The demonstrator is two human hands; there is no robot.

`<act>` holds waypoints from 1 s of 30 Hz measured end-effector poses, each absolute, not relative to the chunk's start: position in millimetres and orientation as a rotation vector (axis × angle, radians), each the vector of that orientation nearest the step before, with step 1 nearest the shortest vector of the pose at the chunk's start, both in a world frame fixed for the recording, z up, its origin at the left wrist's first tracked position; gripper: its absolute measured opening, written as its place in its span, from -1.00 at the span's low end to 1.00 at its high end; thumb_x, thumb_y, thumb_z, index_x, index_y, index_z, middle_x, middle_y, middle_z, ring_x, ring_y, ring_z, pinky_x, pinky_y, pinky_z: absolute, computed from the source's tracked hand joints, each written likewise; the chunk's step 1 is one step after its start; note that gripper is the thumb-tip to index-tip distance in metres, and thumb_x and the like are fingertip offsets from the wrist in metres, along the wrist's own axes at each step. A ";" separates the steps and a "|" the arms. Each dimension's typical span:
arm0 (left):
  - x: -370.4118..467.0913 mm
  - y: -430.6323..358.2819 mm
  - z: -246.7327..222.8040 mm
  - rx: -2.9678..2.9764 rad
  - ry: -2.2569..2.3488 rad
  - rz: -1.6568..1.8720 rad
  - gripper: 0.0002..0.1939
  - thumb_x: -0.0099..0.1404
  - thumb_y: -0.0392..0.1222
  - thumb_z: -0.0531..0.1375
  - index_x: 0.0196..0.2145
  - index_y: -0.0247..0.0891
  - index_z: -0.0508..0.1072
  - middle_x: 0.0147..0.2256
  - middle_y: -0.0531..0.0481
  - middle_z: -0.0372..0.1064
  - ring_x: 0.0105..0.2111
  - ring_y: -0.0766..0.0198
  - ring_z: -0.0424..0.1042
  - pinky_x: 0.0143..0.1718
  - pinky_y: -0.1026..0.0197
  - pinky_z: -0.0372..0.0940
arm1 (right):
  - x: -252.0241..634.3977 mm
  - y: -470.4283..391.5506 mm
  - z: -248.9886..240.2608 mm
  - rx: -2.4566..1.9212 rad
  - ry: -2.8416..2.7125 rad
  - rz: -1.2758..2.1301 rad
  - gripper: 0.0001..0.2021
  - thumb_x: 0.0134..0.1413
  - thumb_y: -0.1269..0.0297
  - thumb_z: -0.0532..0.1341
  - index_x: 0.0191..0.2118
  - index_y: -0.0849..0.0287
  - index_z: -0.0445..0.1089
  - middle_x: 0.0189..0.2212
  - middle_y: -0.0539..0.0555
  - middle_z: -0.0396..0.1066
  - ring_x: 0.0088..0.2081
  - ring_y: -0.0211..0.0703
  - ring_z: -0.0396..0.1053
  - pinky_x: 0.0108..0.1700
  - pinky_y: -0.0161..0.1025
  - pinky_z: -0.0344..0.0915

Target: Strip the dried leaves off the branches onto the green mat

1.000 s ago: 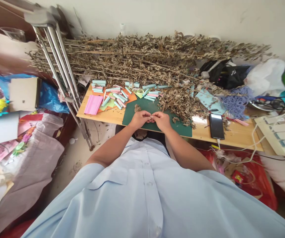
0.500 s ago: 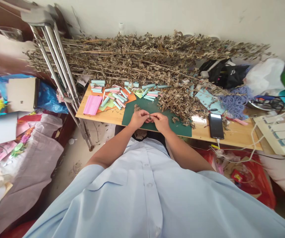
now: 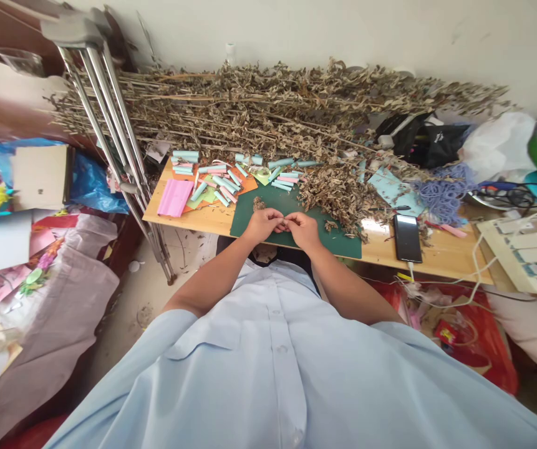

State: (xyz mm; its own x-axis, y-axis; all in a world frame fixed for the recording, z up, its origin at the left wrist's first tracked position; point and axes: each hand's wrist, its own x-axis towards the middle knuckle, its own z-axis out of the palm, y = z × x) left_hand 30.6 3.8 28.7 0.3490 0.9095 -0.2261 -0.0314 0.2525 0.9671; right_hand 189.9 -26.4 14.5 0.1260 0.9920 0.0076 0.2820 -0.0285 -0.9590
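Over the front edge of a dark green mat (image 3: 343,247), my left hand (image 3: 264,224) and my right hand (image 3: 304,228) meet at the fingertips. Both are closed in a pinch, and whatever sits between them is too small and covered to name. A small clump of dried leaves (image 3: 258,203) lies on the mat just beyond my left hand. To the right of my right hand spreads a heap of loose dried leaves (image 3: 333,193). Behind the mat and to its left lie several light blue and pink paper rolls (image 3: 225,184).
Long dried plant stalks (image 3: 249,106) cover the table's back along the wall. Crutches (image 3: 113,118) lean at the left corner. Pink paper (image 3: 174,197) lies left. On the right are a phone (image 3: 407,238) on a cable, purple cord (image 3: 443,190) and a power strip (image 3: 523,252).
My fingertips have shifted slightly against each other, and the dark bit seen between them before is now hidden. Everything else stays in place.
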 end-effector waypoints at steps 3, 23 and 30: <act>30.1 3.9 30.6 1.097 1.003 0.821 -0.88 0.24 -0.28 0.31 -0.31 -0.40 0.47 -0.49 -0.04 0.50 -0.45 0.30 0.55 -0.36 0.25 0.47 | 190.2 -28.3 16.2 -1.465 -1.308 0.985 -0.76 0.04 0.07 0.28 -0.31 0.13 0.55 -0.41 0.06 0.56 -0.42 -0.12 0.49 -0.26 -0.14 0.48; 29.7 3.5 31.9 1.111 0.997 0.763 -0.87 0.30 -0.26 0.27 -0.24 -0.40 0.47 -0.47 -0.05 0.52 -0.45 0.30 0.55 -0.43 0.31 0.43 | 190.7 -31.8 13.6 -1.427 -1.387 0.790 -0.82 0.04 0.11 0.34 -0.34 0.10 0.56 -0.35 0.05 0.56 -0.29 -0.09 0.49 -0.12 -0.10 0.45; 26.4 3.7 27.8 1.160 0.935 0.742 -0.85 0.30 -0.25 0.25 -0.22 -0.41 0.52 -0.43 -0.09 0.54 -0.41 0.29 0.56 -0.42 0.31 0.44 | 190.3 -30.8 6.8 -1.460 -1.309 0.899 -0.71 -0.02 -0.01 0.36 -0.31 0.10 0.47 -0.44 0.00 0.50 -0.38 -0.12 0.45 -0.25 -0.16 0.43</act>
